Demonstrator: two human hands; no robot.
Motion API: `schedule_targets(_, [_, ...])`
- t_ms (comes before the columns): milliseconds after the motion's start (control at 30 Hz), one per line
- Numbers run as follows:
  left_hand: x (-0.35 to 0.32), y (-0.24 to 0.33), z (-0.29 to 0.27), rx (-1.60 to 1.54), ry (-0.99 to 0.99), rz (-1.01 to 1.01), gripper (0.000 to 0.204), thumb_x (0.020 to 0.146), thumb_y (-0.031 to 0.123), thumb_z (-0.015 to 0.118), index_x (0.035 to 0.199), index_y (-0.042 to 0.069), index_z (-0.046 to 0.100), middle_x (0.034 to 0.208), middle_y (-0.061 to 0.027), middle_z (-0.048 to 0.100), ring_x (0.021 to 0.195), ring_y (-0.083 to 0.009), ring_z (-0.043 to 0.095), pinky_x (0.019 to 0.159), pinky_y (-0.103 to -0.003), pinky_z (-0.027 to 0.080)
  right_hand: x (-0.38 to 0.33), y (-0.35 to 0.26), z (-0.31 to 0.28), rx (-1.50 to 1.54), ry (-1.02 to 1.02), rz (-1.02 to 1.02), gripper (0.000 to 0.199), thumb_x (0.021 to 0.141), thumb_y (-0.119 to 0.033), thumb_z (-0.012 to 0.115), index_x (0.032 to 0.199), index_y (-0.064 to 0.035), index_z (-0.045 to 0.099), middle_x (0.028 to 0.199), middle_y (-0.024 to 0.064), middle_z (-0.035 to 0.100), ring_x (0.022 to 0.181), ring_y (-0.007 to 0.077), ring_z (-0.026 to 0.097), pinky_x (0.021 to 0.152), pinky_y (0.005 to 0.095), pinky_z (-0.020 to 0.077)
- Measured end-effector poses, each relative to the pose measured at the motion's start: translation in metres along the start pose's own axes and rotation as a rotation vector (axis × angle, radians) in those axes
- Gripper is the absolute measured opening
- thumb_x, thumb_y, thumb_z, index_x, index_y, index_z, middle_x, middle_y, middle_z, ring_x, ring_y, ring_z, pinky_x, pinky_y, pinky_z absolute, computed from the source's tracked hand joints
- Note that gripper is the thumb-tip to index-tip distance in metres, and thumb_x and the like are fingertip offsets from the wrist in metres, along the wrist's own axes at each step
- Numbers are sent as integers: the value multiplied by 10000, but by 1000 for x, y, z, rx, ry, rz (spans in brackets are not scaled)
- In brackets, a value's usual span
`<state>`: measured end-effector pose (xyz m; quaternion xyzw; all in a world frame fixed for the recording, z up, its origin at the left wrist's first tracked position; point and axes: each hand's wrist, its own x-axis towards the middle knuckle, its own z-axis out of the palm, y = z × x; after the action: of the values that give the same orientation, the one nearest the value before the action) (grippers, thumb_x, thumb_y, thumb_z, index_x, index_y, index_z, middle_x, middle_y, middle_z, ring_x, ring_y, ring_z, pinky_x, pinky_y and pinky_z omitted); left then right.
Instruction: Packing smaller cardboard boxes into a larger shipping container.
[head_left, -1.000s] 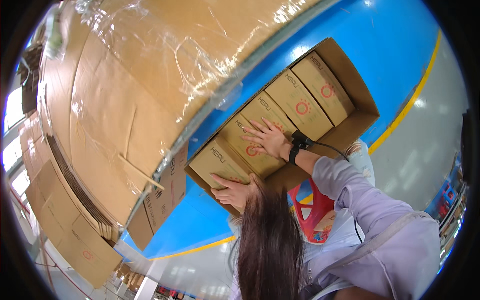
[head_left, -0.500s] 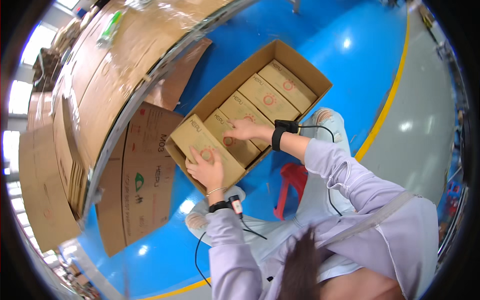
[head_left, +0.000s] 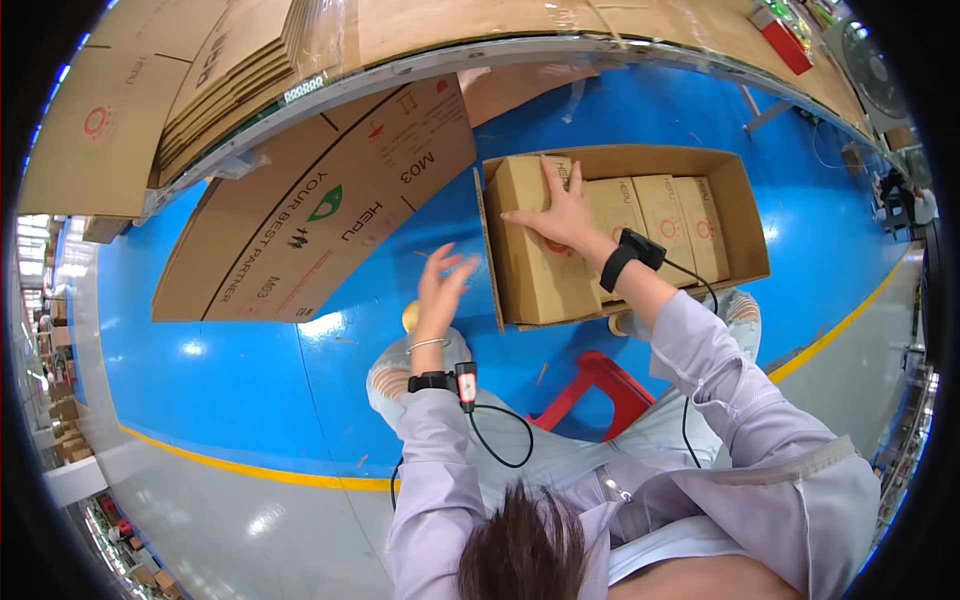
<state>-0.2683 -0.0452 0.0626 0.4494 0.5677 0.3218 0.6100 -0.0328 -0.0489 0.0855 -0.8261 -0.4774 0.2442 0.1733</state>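
Observation:
An open brown carton (head_left: 755, 215) on the blue floor holds a row of small brown boxes, among them a box at the right (head_left: 702, 225). At the left end, one small box (head_left: 545, 285) sits higher than its neighbours. My right hand (head_left: 568, 215) rests on top of this box with thumb and fingers spread. Left of the carton, my left hand (head_left: 440, 290) is in the air, slightly blurred, its fingers apart and nothing in it. Both wrists carry black straps with cables.
A large flattened carton (head_left: 300, 235) leans on the left below a table edge (head_left: 400, 72). Stacked cardboard sheets (head_left: 245, 85) lie on the table. A red stool (head_left: 600, 395) is between my legs. A yellow line (head_left: 250, 472) borders the blue floor.
My left hand has left the end box and moved left of the carton. My right hand has shifted from the neighbouring box onto the end box. The view has turned, bringing the carton nearly level.

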Motion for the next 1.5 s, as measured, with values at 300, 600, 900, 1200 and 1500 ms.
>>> schedule_targets(300, [30,-28,27,274,-351,242,612,823,130,550,1389,-8,363,1140,-261,611,925,-368,659,806,-396,514,-2,-22,2,-114,45,7,1052,634,-675,689,1490,-256,244,1447,363,187,1163,581,421,980,486,414])
schedule_targets(600, [47,-11,24,418,-457,245,562,804,74,479,1357,13,403,955,-265,648,811,-381,659,758,-414,498,-12,-62,27,-263,401,-95,864,650,-533,731,1404,-229,439,1406,334,281,1015,388,451,909,435,331])
schedule_targets(900, [40,4,24,426,-531,39,444,817,59,519,1249,-42,498,1027,-180,659,881,-203,635,784,-320,493,-15,-54,29,-274,443,-103,854,634,-508,721,1397,-242,445,1405,342,268,991,385,440,888,428,331])
schedule_targets(1200, [40,-8,16,327,-544,87,604,811,81,528,1387,-14,370,1129,-237,629,839,-280,687,752,-348,519,-13,-55,11,-279,205,-1,1040,575,-647,746,1456,-326,294,1435,341,224,1160,479,428,940,502,420])
schedule_targets(1500, [41,-17,16,243,-525,174,607,810,78,530,1379,-46,359,1174,-273,598,1018,-318,646,838,-372,519,-30,-59,-12,-119,-117,173,1195,558,-590,791,1508,-241,156,1383,428,225,1125,476,516,985,433,430])
